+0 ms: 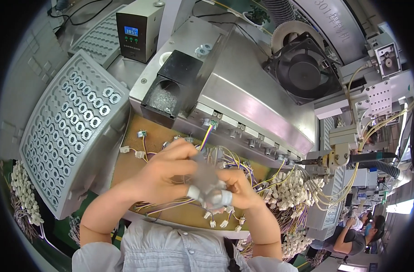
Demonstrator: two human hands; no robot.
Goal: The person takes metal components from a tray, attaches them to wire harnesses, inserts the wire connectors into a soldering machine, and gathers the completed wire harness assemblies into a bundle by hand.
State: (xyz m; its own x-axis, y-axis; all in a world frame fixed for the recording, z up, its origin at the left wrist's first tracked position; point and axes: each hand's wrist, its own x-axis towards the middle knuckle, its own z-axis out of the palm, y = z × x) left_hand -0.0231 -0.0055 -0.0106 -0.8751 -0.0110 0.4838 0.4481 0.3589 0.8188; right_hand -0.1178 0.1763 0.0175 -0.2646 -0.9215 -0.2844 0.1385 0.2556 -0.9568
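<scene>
Both hands are brought together over the brown work mat point(125, 173). My left hand point(168, 170) has its fingers curled in, with a white cover on the thumb. Facing it, my right hand point(240, 189) is also pinched, its thumb covered in white. A grey blur lies between the fingertips, and what they hold cannot be made out. Around and under the hands lie yellow and purple wires point(241, 164) with white plugs point(225, 223). A small green board point(142, 133) with wires lies left of my left hand. Another wired board point(212, 123) sits at the metal fixture point(243, 123) beyond.
A grey tray point(121, 86) of ring-shaped metal parts stands at left. Behind the mat are a black box point(179, 68) holding shiny shavings and a temperature controller point(140, 31). A black fan point(303, 70), a soldering head point(334, 158) and bundled plugs point(284, 190) occupy the right.
</scene>
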